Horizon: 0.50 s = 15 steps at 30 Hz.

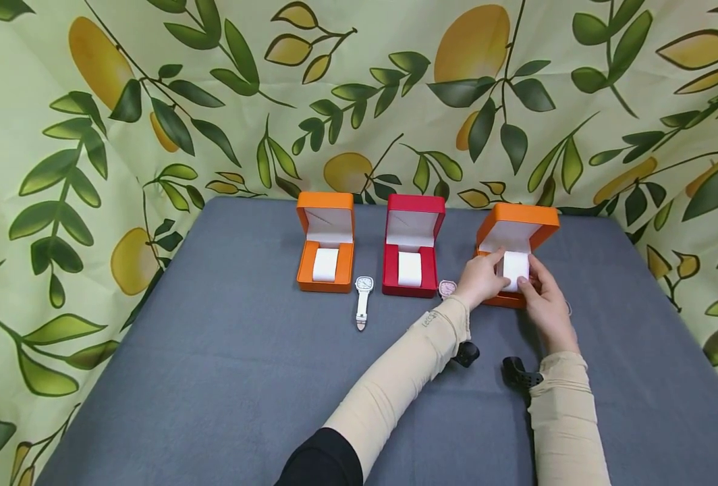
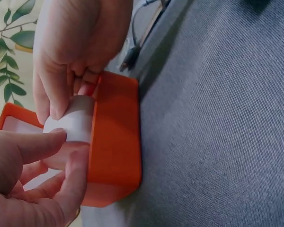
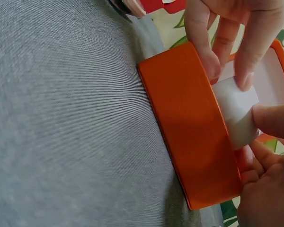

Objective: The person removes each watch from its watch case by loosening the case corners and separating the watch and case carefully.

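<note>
A white watch cushion (image 1: 515, 271) sits in the right-hand orange watch box (image 1: 538, 214), whose lid stands up. My left hand (image 1: 482, 278) pinches the cushion from its left side. On the other side, my right hand (image 1: 550, 307) grips it between thumb and fingers. In the left wrist view, fingers of both hands wrap the cushion (image 2: 75, 120) just above the box's front wall (image 2: 116, 132). The right wrist view shows the same cushion (image 3: 236, 109) partly hidden by fingertips. I see no watch on the cushion.
A red watch box (image 1: 409, 291) and another orange watch box (image 1: 325, 286) stand open to the left, each with a white cushion. A white-strapped watch (image 1: 364, 297) lies between them. A pink-faced watch (image 1: 447, 288) is partly behind my left wrist. Another watch (image 2: 141, 40) lies beyond my right hand.
</note>
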Available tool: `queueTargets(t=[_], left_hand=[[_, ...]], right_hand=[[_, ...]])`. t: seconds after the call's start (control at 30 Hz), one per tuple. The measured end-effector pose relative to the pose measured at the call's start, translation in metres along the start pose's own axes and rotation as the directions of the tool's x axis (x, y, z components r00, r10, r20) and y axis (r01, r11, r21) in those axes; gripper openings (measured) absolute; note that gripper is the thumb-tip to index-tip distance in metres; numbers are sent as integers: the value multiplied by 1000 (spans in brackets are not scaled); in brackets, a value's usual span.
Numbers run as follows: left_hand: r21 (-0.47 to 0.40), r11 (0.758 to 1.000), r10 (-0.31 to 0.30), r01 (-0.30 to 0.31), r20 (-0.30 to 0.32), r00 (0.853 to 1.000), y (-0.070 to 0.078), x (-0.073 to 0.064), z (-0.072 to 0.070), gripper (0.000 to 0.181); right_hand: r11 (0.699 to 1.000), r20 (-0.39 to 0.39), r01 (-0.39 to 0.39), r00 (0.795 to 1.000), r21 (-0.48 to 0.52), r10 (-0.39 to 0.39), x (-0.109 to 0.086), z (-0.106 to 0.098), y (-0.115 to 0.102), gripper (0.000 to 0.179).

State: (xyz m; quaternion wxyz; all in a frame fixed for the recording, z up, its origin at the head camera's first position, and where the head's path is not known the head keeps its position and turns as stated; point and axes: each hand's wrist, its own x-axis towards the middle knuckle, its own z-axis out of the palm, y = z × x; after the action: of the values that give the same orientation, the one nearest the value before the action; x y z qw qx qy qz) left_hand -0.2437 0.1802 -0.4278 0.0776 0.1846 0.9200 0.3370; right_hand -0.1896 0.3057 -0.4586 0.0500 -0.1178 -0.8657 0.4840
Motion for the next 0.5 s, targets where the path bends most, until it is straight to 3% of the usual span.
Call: queueTargets(t=[0.2, 0.5], left_hand=[[14, 1000, -21, 21, -8, 1000, -1, 1, 0, 57], [24, 998, -55, 55, 17, 998, -3, 2, 0, 55]], right_hand=[[996, -20, 54, 998, -75, -55, 1, 3, 0, 54], [994, 2, 67, 998, -90, -67, 3, 0, -1, 55]])
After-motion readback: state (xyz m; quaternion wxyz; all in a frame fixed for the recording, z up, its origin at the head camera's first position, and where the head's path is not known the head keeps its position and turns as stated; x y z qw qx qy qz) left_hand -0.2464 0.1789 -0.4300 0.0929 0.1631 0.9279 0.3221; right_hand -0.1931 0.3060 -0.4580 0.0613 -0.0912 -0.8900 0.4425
